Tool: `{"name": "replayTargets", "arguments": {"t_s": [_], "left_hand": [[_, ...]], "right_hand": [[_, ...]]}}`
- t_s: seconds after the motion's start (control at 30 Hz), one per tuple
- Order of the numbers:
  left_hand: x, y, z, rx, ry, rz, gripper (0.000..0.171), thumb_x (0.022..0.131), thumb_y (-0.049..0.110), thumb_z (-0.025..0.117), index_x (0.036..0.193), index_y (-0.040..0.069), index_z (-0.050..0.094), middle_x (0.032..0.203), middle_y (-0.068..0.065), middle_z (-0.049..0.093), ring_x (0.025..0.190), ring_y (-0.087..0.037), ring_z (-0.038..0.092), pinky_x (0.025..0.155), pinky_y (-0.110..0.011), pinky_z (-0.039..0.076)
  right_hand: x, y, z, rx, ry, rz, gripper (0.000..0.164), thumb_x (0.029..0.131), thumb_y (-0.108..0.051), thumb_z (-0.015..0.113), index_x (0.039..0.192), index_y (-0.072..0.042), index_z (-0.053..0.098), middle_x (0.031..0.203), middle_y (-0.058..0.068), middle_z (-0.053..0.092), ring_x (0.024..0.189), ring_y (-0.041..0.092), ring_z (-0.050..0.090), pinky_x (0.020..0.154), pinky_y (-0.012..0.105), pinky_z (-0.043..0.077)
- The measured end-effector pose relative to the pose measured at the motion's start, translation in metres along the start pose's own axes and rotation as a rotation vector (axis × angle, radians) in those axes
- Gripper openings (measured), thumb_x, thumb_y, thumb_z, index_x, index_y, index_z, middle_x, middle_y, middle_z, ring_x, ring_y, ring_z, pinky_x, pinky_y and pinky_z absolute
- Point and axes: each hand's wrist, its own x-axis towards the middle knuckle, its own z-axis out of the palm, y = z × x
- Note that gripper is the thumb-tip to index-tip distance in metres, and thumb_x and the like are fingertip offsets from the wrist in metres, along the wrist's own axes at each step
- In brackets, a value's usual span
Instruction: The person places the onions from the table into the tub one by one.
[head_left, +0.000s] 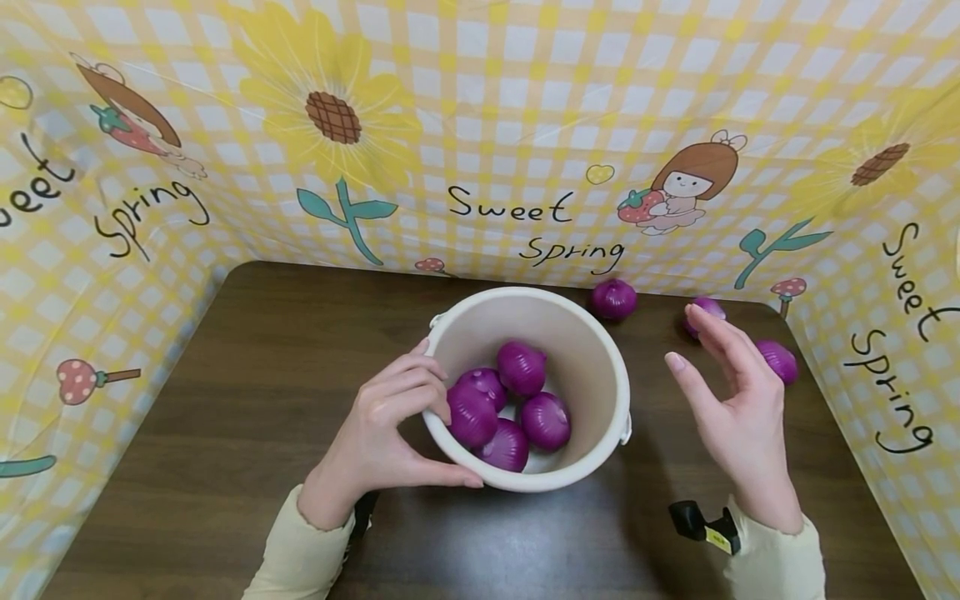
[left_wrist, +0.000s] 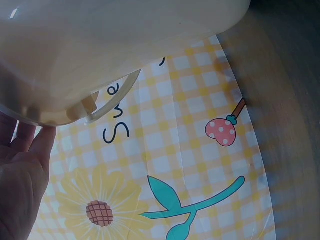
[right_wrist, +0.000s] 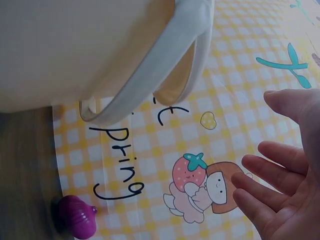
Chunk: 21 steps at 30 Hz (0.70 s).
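A cream bucket (head_left: 592, 454) stands on the table, and several purple onions (head_left: 522, 368) lie at its bottom. My left hand (head_left: 382, 425) grips the rim on the left, fingers over the edge and thumb along the near side; the left wrist view shows fingertips (left_wrist: 46, 140) at the rim. To the right of the bucket, my right hand (head_left: 738, 404) is held in the air with fingers spread and nothing in them. Beyond it lie two onions, one (head_left: 780, 362) partly hidden by the hand, the other (head_left: 714, 310) behind its fingertips. A third onion (head_left: 613, 298) sits behind the bucket.
The dark wooden table (head_left: 187, 433) is bordered at the back and sides by yellow checked cloth (head_left: 510, 125) with printed flowers and words. The bucket's pale handle (right_wrist: 145, 75) hangs down outside it. A black wrist device (head_left: 701, 525) sits at the right sleeve.
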Motion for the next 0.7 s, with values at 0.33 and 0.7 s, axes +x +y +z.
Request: {"name": "replayTargets", "arguments": {"t_s": [0.33, 0.7], "left_hand": [[0.000, 0.000, 0.000, 0.001, -0.001, -0.005, 0.059, 0.059, 0.055, 0.097, 0.077, 0.011, 0.063, 0.077, 0.002, 0.061, 0.090, -0.024, 0.060, 0.110, -0.066, 0.037], [0.000, -0.001, 0.001, 0.006, -0.003, -0.003, 0.059, 0.059, 0.056, 0.097, 0.077, 0.011, 0.063, 0.077, 0.002, 0.062, 0.090, -0.024, 0.060, 0.110, -0.066, 0.037]], "right_hand": [[0.004, 0.016, -0.012, 0.011, 0.032, 0.020, 0.053, 0.086, 0.014, 0.073, 0.137, 0.000, 0.062, 0.135, 0.017, 0.061, 0.125, 0.017, 0.059, 0.108, 0.026, 0.045], [0.009, 0.024, -0.026, -0.012, 0.098, 0.149, 0.047, 0.093, 0.003, 0.072, 0.138, -0.005, 0.062, 0.135, 0.009, 0.063, 0.123, 0.014, 0.060, 0.106, 0.024, 0.046]]}}
